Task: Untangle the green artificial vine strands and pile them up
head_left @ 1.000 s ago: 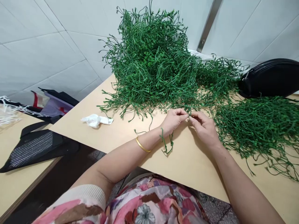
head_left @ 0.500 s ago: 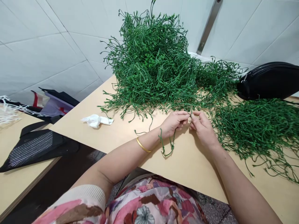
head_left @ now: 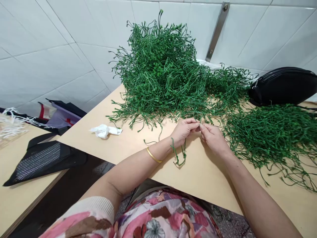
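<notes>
Green knotted cord (head_left: 182, 161) hangs in a loop below my left hand (head_left: 185, 130), which is closed on it with thumb and forefinger pinched. My right hand (head_left: 212, 136) meets it fingertip to fingertip, also pinching; the bit of cord between the tips is mostly hidden. Both hands are just above the table in front of a tall tangled heap of green cords (head_left: 160, 76). To the right of my right hand lies a second, flatter pile of green cords (head_left: 269, 135).
A crumpled white tissue (head_left: 102, 131) lies on the table (head_left: 138, 148) to the left. At the back right is a black pouch (head_left: 284, 86). A black mesh bag (head_left: 39, 158) and white cords (head_left: 12, 125) rest on another table at left. Behind stands a tiled wall (head_left: 49, 66).
The view has tilted up slightly, so everything sits a little lower. My fingertips have drawn closer together, and my right fingers are more tightly pinched.
</notes>
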Motion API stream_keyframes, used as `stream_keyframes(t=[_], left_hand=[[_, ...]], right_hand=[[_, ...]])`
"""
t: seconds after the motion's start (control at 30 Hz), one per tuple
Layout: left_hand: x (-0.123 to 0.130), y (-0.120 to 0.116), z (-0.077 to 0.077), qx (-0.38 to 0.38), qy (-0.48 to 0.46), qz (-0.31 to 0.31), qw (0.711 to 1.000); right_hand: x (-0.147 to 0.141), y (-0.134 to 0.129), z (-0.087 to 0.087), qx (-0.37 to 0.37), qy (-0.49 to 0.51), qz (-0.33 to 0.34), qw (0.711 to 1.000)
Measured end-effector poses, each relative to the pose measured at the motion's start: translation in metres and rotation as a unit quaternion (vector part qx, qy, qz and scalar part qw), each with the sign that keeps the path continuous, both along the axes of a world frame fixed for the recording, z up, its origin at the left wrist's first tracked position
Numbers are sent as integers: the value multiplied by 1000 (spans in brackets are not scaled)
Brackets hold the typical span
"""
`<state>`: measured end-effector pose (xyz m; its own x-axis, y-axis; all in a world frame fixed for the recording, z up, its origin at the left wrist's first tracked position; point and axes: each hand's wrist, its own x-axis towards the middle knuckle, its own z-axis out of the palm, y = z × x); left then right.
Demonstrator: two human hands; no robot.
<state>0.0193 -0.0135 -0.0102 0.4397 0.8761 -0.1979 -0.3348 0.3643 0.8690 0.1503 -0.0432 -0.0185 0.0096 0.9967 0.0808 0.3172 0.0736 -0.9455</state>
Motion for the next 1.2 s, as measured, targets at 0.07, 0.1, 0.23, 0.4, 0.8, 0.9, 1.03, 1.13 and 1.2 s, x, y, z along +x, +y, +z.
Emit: stream_keyframes(t=[0.07, 0.1, 0.23, 0.4, 0.8, 0.9, 1.03, 1.13, 1.2], left_hand=[[1, 1, -1, -18, -7, -7, 1000], [1, 2, -1, -32, -10, -8, 999], [1, 14, 0, -92, -40, 32, 994], [-3, 24, -1, -75, -44, 6, 996], [-6, 15, -6, 70, 83, -56, 993], [-4, 15, -10, 177, 141, -52, 973], [-3, 20, -14, 281, 178, -58, 941], [-6, 22, -15, 270, 204, -51, 940], [-8, 22, -13, 260, 211, -56, 940]], right_hand=[[1, -1, 4, -13, -33, 7, 999], [0, -2, 6, -2, -63, 1, 998], [-19, -17, 11, 117, -215, 96, 965], [-27, -26, 27, 236, -328, 155, 902], [69, -32, 60, 267, -514, -180, 795], [28, -29, 49, 334, -426, -23, 840], [-3, -16, 21, 308, -427, 58, 849], [9, -1, -2, 255, -402, 41, 879], [25, 7, -12, 223, -389, 11, 894]])
